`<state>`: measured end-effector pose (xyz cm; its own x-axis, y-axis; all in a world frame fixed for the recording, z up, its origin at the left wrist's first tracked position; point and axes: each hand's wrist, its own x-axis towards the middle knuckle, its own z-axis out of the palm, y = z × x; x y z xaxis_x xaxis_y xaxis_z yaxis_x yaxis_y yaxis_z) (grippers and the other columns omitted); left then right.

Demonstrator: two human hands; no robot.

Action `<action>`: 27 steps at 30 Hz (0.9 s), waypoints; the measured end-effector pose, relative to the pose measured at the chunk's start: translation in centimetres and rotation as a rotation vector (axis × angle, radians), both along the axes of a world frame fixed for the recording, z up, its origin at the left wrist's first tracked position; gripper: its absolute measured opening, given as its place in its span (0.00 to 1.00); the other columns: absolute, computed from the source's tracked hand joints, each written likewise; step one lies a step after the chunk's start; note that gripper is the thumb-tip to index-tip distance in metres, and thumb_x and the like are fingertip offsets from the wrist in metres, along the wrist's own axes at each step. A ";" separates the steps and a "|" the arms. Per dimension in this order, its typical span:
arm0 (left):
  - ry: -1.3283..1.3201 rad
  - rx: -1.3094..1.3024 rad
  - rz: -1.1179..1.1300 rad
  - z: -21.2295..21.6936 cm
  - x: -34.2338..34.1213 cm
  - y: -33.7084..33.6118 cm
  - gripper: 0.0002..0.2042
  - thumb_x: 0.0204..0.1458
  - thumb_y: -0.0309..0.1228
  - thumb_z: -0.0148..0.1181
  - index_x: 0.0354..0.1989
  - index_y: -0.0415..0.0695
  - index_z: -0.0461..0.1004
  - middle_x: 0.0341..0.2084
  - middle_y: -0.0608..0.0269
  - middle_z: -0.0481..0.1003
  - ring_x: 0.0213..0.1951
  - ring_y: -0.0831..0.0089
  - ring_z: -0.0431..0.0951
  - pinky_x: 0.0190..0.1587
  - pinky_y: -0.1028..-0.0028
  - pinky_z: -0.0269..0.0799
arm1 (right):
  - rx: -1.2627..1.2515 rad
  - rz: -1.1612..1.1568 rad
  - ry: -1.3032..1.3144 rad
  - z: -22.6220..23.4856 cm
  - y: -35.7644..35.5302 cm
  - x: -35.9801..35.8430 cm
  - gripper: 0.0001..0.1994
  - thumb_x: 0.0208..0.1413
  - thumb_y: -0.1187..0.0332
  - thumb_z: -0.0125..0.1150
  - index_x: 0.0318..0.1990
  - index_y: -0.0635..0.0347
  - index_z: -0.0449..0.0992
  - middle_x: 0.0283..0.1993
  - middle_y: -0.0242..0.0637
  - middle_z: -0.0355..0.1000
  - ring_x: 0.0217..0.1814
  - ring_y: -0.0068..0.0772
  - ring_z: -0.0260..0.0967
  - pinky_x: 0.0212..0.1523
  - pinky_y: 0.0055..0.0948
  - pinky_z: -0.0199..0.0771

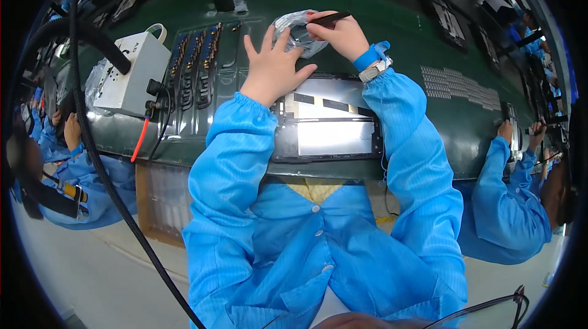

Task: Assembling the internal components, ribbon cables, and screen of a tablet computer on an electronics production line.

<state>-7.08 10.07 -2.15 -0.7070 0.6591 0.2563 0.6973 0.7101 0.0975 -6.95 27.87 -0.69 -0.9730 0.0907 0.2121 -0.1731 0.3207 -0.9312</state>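
Observation:
My left hand point(272, 67) is open, its fingers spread over the near left side of a crumpled clear plastic bag point(312, 46). Between the closed fingers of my right hand point(346, 36) is a slim black pen-like tool point(331, 18), held at the bag's far right side; I cannot make out its exact kind. A blue strap point(371, 56) and a metal-banded watch point(375, 70) circle my right wrist. Just below both hands lies a flat tablet-sized device frame point(327, 158), black-edged with silver metal plates and dark strips. Whatever is inside the bag is hard to tell.
On the left stands a white control box point(133, 71) with cables and a red-tipped lead point(139, 140). Beside it, rows of small circuit parts point(199, 59) lie on the green mat. To the right are rows of small grey pieces point(459, 87). Co-workers' hands point(505, 131) work at both sides.

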 end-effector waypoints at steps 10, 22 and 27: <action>-0.129 0.145 -0.046 -1.4 -0.2 -0.5 0.24 0.46 0.56 0.48 0.46 0.55 0.72 0.57 0.44 0.56 0.62 0.52 0.48 0.56 0.38 0.31 | 0.247 -0.097 0.031 -2.0 -0.7 -0.6 0.10 0.43 0.69 0.62 0.36 0.59 0.77 0.33 0.37 0.75 0.34 0.27 0.72 0.36 0.21 0.71; -0.082 0.168 -0.061 -1.8 -0.4 -0.3 0.23 0.47 0.54 0.48 0.46 0.54 0.72 0.55 0.42 0.57 0.61 0.52 0.50 0.55 0.38 0.35 | 0.263 -0.139 -0.011 -2.1 -0.6 -1.3 0.09 0.42 0.69 0.62 0.33 0.59 0.78 0.31 0.40 0.75 0.33 0.29 0.74 0.36 0.22 0.71; 0.029 0.187 -0.043 -0.8 -0.3 -0.4 0.19 0.48 0.50 0.50 0.43 0.54 0.73 0.53 0.49 0.62 0.59 0.54 0.53 0.54 0.36 0.34 | 0.213 -0.206 0.030 -1.5 -0.6 -1.0 0.08 0.44 0.70 0.61 0.33 0.60 0.78 0.31 0.40 0.75 0.33 0.28 0.74 0.36 0.21 0.71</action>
